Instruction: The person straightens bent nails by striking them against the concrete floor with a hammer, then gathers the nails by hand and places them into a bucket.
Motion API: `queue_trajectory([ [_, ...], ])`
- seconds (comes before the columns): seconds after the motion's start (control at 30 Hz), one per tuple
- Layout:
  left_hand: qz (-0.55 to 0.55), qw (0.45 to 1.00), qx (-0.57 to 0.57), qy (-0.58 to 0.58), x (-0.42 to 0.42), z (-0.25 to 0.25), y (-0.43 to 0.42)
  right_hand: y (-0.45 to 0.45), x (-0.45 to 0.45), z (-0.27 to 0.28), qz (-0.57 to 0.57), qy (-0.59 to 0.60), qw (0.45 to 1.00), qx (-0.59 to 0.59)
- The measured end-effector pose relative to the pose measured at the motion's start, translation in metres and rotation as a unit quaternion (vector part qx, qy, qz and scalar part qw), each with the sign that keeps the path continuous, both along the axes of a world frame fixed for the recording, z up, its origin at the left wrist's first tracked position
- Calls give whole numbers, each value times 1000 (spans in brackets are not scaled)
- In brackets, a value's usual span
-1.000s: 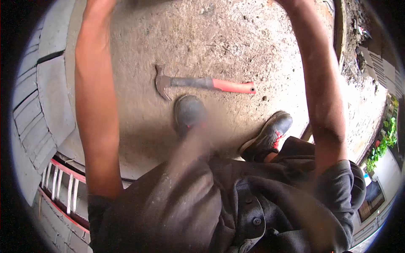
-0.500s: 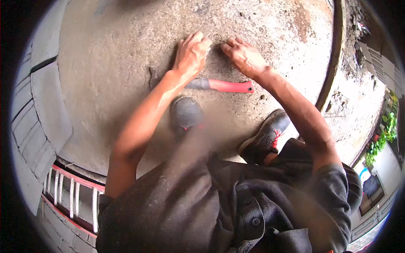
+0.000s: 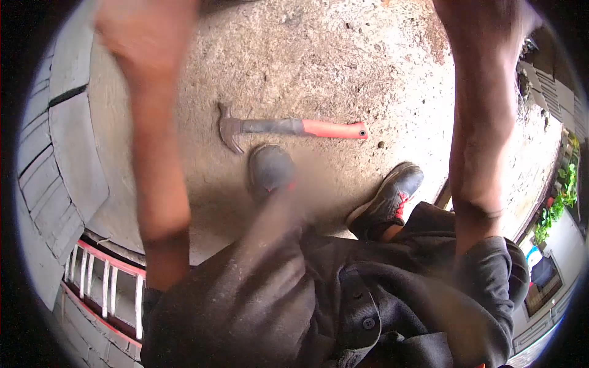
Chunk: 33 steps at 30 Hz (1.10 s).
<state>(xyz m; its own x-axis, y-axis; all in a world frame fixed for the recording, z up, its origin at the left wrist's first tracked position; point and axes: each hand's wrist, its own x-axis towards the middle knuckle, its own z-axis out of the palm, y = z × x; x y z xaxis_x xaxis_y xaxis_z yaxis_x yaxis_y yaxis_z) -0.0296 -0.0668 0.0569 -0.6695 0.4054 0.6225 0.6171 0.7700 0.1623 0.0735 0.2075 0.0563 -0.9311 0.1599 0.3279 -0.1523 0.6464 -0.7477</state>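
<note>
My left hand [image 3: 146,27] is raised close to the camera at the upper left, blurred, with its fingers cut off by the top edge. At the upper right my right hand [image 3: 488,21] is likewise lifted, and its fingers do not show. Whether either hand holds anything cannot be seen. On the concrete floor [image 3: 319,73] between my arms lies a claw hammer [image 3: 288,127] with a rusty head, a dark neck and a red grip. Its head points left, and neither hand touches it.
My shoes stand just below the hammer, the left one [image 3: 272,167] near its head and the right one [image 3: 389,199] farther right. A red-railed ladder [image 3: 105,285] lies at the lower left beside grey blocks [image 3: 76,144]. Green plants [image 3: 555,208] grow at the far right.
Both hands have come up off the floor and spread apart toward the upper corners. The hammer, partly covered by my left forearm before, now shows whole in the same place.
</note>
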Motion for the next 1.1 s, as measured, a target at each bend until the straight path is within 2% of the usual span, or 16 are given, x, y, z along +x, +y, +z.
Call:
queue_trajectory([
  [0.07, 46, 995, 81, -34, -40, 28, 6, 5, -24, -4, 40, -8, 999, 15],
  [0.2, 60, 991, 108, -53, -64, 33, 23, -8, -21, -29, 136, -100, 976, 140],
  [0.27, 62, 991, 112, -49, -56, 22, 27, -21, 10, -47, 211, -235, 928, 199],
  [0.3, 69, 970, 173, -155, -42, 13, 26, -30, 37, -63, 255, -317, 892, 196],
  [0.33, 79, 957, 209, -186, -43, -1, 23, -38, 65, -80, 291, -374, 863, 175],
  [0.37, 50, 942, 236, -233, -49, -17, 17, -40, 107, -122, 328, -368, 860, 132],
  [0.43, 97, 938, 235, -236, -56, -19, 26, -70, 150, -139, 319, -296, 888, 149],
  [0.5, 133, 927, 230, -266, -72, -31, 32, -86, 155, -146, 319, -330, 867, 196],
  [0.63, 58, 801, 295, -517, -103, -47, 39, -86, 145, -134, 312, -348, 858, 211],
  [0.77, 106, 789, 387, -465, -77, -60, 50, -40, 103, -119, 326, -273, 865, 268],
  [0.83, 136, 796, 391, -441, -74, -70, 50, -23, 84, -139, 343, -235, 849, 325],
  [0.87, 151, 800, 391, -430, -71, -75, 49, -18, 82, -149, 353, -222, 860, 293],
  [0.9, 161, 767, 438, -440, -63, -70, 59, -13, 79, -158, 363, -209, 870, 260],
  [1.0, 101, 730, 557, -383, -62, -86, 69, -10, 83, -192, 346, -127, 902, 224],
  [1.03, 131, 710, 569, -394, -61, -80, 74, -12, 84, -195, 343, -113, 907, 217],
  [1.1, 146, 727, 535, -406, -64, -86, 74, -10, 87, -200, 343, -85, 908, 224],
])
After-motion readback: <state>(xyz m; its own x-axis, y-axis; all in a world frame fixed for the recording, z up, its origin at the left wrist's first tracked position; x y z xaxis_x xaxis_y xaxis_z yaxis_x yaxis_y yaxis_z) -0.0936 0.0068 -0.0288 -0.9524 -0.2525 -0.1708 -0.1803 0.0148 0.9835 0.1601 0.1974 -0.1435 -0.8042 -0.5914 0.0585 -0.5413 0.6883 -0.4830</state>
